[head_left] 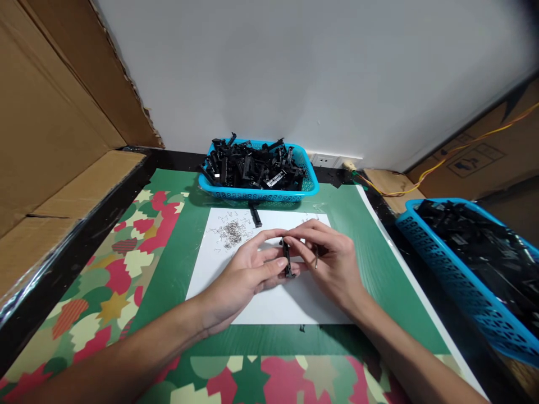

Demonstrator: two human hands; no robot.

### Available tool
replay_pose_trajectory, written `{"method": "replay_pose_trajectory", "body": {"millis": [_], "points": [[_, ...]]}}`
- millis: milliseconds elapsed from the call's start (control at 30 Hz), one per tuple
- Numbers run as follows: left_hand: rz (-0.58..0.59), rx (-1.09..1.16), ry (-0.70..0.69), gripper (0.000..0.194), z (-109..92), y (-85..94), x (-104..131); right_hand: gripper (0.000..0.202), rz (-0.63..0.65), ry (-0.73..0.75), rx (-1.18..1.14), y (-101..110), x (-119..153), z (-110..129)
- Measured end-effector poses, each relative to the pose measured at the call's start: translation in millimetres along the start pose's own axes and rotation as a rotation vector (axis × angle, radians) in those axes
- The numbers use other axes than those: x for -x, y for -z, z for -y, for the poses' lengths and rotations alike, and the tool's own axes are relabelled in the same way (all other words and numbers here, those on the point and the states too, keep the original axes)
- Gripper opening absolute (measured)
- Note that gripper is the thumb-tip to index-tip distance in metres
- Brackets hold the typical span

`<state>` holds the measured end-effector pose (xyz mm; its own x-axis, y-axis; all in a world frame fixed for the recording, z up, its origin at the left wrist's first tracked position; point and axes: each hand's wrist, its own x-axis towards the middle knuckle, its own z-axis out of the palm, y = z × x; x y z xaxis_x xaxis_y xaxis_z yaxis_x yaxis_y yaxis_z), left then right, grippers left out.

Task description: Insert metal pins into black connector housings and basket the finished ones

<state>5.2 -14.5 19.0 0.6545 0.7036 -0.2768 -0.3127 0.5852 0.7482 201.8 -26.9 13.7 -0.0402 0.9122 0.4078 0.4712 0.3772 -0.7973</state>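
My left hand [261, 264] grips a narrow black plastic part [287, 258] upright between thumb and fingers, over a white sheet of paper [219, 280]. At the upper end of that part, the fingertips of my right hand [326, 252] are pinched together. A thin metal rod [316, 258] sticks out from under my right hand's curled fingers; its other end is hidden. Small bent wire pieces [232, 233] lie in a pile on the paper, left of the hands. Another black plastic part [255, 216] rests at the paper's far edge.
Behind the paper stands a blue basket [261, 194] heaped with black plastic parts. A second blue basket [463, 286] of black parts is at the right. Small black bits [302, 328] lie near the paper's front edge. Cardboard [54, 101] walls the left side; yellow wires [425, 174] run at right.
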Motion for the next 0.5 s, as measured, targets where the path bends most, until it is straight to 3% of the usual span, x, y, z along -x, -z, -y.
{"method": "replay_pose_trajectory", "body": {"millis": [233,500], "points": [[-0.033,0.069,-0.046,0.045,-2.7,3.0,-1.2,0.017,-0.041,-0.085,0.02,12.6,-2.6,4.3],[-0.185,0.048,-0.207,0.043,-4.7,3.8,-6.3,0.019,0.092,0.37,0.423,4.5,8.3,9.2]]}}
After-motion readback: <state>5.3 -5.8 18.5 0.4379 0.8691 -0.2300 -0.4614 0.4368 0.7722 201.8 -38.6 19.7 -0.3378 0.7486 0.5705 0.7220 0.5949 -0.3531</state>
